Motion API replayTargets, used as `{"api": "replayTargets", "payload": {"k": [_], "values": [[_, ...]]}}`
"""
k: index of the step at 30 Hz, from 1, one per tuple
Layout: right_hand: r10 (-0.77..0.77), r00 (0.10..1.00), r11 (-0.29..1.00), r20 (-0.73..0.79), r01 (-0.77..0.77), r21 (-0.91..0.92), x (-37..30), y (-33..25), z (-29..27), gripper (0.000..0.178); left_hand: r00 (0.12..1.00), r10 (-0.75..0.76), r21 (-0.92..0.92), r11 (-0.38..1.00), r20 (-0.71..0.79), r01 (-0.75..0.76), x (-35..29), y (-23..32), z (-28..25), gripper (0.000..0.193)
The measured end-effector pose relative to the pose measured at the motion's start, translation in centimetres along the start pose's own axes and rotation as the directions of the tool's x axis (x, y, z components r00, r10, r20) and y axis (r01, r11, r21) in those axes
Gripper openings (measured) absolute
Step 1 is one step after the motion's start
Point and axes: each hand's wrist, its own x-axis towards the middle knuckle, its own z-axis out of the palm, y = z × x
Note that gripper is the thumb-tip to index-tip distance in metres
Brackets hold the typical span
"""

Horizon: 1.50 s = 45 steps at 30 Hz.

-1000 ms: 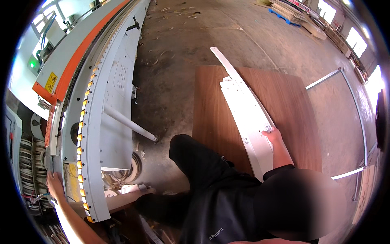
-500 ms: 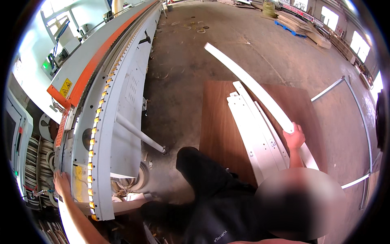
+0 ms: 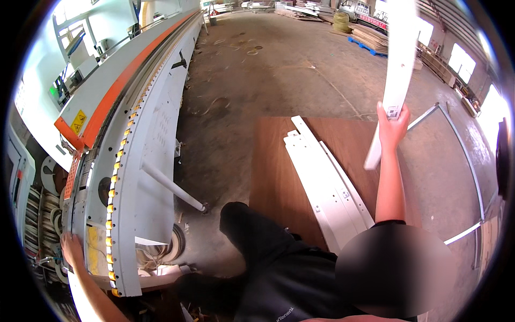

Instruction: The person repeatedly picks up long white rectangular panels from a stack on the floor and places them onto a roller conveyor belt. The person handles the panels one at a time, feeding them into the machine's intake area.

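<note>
My left hand point(image 3: 72, 250) rests on the near end of a long white and orange machine point(image 3: 126, 177), fingers laid along its edge and nothing held. Out to the right, my right hand point(image 3: 394, 126) is closed round a long, narrow white panel point(image 3: 399, 70). That panel stands steeply raised, its top running out of the picture and its lower end above a brown board. Small holes and a label show on its face. Left of my right hand, more white panels point(image 3: 322, 180) lie in a stack on the brown board point(image 3: 271, 161).
Yellow rollers point(image 3: 118, 165) line the machine's side, and a white bar point(image 3: 173, 186) sticks out from it. A metal frame point(image 3: 465, 140) stands at the right. Further off are stacked boards point(image 3: 370, 38) on a blue pallet. Scraps point(image 3: 255, 52) lie on the concrete floor.
My right hand has moved up and forward, swinging the white panel from a slant over the stack to nearly upright. My left hand stays on the machine; the view has shifted slightly.
</note>
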Motion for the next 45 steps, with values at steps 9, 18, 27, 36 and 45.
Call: {"api": "replayTargets", "payload": {"k": [9, 18, 27, 36, 45], "values": [[0.085, 0.996, 0.857, 0.015, -0.081, 0.508, -0.8, 1.3, 2.0, 0.029, 0.996, 0.067, 0.023, 0.998, -0.052, -0.066, 0.4, -2.0, 1.1, 0.044], [0.176, 0.967, 0.438, 0.182, -0.242, 0.865, -8.6, -3.6, -2.8, 0.049, 0.978, 0.079, -0.066, 0.994, -0.193, -0.093, 0.1, 2.5, -1.3, 0.048], [-0.162, 0.932, -0.042, 0.324, -0.335, 0.941, -12.4, -15.4, -4.5, 0.05, 0.517, 0.545, -0.104, 0.615, -0.66, -0.782, -13.9, 27.3, -22.4, 0.062], [-0.791, 0.444, -0.284, 0.422, -0.876, 0.39, -19.4, -24.3, -5.3, 0.096, 0.229, 0.826, -0.071, 0.224, -0.516, -0.972, -24.9, 36.1, -28.7, 0.079], [-0.437, 0.301, -0.235, 0.848, -0.948, 0.216, -18.7, -20.1, -0.2, 0.084, 0.657, 0.707, -0.277, 0.597, -0.262, -0.753, -27.9, 21.9, -22.8, 0.078]]}}
